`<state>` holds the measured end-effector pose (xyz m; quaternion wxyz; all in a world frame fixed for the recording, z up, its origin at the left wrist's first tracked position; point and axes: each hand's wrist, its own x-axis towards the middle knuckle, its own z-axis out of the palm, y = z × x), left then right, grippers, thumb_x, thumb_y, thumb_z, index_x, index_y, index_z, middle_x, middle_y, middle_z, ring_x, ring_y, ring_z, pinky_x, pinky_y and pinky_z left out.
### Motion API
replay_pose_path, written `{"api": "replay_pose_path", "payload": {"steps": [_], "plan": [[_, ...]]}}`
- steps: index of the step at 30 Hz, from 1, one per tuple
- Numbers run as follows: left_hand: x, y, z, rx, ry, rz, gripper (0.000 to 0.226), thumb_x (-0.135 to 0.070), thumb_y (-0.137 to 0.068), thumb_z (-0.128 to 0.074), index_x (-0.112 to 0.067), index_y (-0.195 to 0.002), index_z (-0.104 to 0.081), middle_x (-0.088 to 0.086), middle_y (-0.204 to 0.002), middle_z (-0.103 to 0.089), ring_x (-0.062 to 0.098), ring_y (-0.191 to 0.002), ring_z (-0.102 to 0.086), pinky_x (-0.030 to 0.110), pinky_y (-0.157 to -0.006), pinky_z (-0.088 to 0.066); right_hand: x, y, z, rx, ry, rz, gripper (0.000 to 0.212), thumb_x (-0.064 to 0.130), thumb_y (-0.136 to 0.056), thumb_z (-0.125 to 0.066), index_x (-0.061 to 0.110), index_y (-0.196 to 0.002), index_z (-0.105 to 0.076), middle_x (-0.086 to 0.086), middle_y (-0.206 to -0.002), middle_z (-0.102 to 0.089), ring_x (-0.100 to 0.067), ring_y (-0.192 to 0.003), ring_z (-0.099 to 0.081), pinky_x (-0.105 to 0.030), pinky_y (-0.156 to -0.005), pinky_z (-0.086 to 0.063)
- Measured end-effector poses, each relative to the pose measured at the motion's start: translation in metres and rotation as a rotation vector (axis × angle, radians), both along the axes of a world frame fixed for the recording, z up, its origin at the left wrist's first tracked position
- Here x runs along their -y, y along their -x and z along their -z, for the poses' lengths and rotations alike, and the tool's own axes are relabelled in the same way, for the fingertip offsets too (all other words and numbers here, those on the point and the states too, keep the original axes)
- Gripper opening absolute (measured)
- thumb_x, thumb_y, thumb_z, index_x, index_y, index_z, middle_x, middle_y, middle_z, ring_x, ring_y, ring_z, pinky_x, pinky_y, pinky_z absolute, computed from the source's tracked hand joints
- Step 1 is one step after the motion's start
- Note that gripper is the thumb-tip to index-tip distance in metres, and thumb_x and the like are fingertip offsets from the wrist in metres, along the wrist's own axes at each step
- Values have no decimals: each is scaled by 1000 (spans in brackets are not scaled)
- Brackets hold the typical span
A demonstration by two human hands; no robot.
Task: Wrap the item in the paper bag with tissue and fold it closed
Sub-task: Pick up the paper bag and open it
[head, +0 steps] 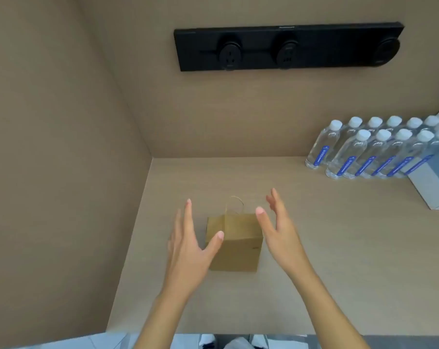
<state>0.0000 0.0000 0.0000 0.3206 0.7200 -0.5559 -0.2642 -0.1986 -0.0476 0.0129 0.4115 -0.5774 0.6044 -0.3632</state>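
Left hand grip: the left hand [188,250] is spread wide, palm turned inward, fingers straight, holding nothing; its thumb overlaps the bag's left edge in this view, though contact cannot be confirmed.
Right hand grip: the right hand [279,230] is likewise spread and empty, palm facing the left one, just beside the bag's right upper corner.
Paper bag: a small brown paper bag [234,244] stands upright on the bench between the two hands, its top looking pressed flat and one twisted paper handle [234,205] rising behind it.
Item and tissue: neither is visible; if they are inside, the bag hides them.
Bench: a pale wooden bench [314,273] set in a corner.
Surroundings: rows of water bottles [364,152] stand well apart at the far right; a black socket strip [289,46] is mounted on the wall above.
Step in hand: probably either closing in on the bag or letting it go; which cannot be told.
Next move calls for: steadying both sides evenly so the light bag does not tip.
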Motion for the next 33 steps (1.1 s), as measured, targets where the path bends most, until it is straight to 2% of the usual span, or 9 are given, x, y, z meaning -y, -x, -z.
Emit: {"api": "replay_pose_path", "payload": {"steps": [2, 4, 7, 12, 17, 20, 24, 28, 33], "plan": [[6, 3, 6, -210, -146, -1, 99, -70, -73, -62, -61, -145, 6, -5, -159, -33, 17, -145, -32, 41, -110, -35, 10, -2, 6, 76, -198, 47, 58, 49, -96, -39, 24, -148, -32, 6, -141, -47, -13, -135, -40, -22, -101, -27], [9, 7, 14, -359, -252, -3, 102, -58, -75, -70, -45, -152, -5, 4, -144, -53, 17, -131, -50, 34, -99, -43, 15, -5, 12, 155, -319, 41, 37, 41, -100, -36, 17, -113, -61, 3, -113, -63, -19, -113, -56, -25, -88, -38], [15, 10, 23, -437, -230, -43, 95, -33, -80, -78, -24, -154, -21, 4, -119, -66, 19, -115, -59, 34, -99, -47, 16, -12, 23, 279, -356, 126, 41, 32, -101, -37, 1, -89, -60, -6, -83, -60, -20, -80, -54, -32, -67, -40], [17, 8, 26, -475, -177, 32, 90, -19, -70, -86, -29, -146, -38, -3, -107, -71, -3, -95, -62, 18, -83, -51, 3, -12, 22, 457, -264, 272, 29, 13, -96, -42, 17, -79, -66, -4, -81, -62, -18, -71, -54, -30, -60, -41], [16, 10, 21, -370, -117, 67, 92, -17, -65, -89, -33, -144, -43, -13, -106, -66, -1, -89, -64, 5, -73, -48, -15, -10, 13, 788, -270, 293, 25, 16, -98, -43, 12, -76, -55, -5, -71, -53, -18, -62, -51, -31, -55, -39], [15, 13, 11, -56, -21, 12, 90, -34, -68, -87, -32, -145, -39, -8, -116, -59, 11, -110, -53, 25, -87, -47, -24, -7, 11, 898, -293, 238, 22, 13, -97, -45, 8, -79, -57, -8, -72, -56, -22, -66, -53, -35, -61, -40], [3, 26, 2, 158, -45, -71, 81, -52, -72, -78, -27, -138, -39, -2, -120, -47, 26, -109, -57, 41, -79, -52, -34, -6, 16, 1010, -341, 102, 18, 9, -91, -49, 1, -92, -66, -13, -85, -68, -26, -77, -61, -38, -71, -44], [-14, 37, 11, -57, -79, -69, 71, -47, -80, -72, -31, -138, -34, -3, -127, -43, 25, -108, -62, 38, -84, -51, -39, -5, 18, 1002, -341, -42, 28, 3, -84, -55, -5, -110, -65, -17, -102, -67, -27, -92, -64, -34, -77, -51], [-20, 41, 5, -542, -182, -3, 102, -59, -68, -70, -19, -152, -27, -3, -139, -57, 15, -126, -58, 42, -108, -46, -47, -11, 18, 929, -382, -191, 30, 12, -86, -66, 7, -115, -68, -11, -113, -73, -23, -104, -68, -28, -80, -55]]}}
